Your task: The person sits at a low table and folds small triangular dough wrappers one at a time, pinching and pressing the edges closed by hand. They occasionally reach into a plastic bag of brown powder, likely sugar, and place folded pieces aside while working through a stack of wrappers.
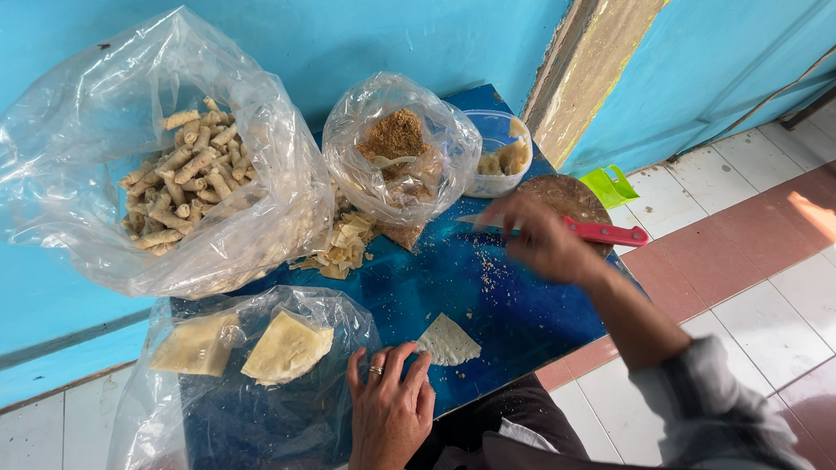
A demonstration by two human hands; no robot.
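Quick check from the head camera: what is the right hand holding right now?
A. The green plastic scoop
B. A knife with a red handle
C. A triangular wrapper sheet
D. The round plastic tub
B: the right hand grips a red-handled knife over the blue table, while the triangular wrapper lies by the left hand.

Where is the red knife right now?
The red-handled knife is in the right hand, over the round wooden board at the blue table's right end.
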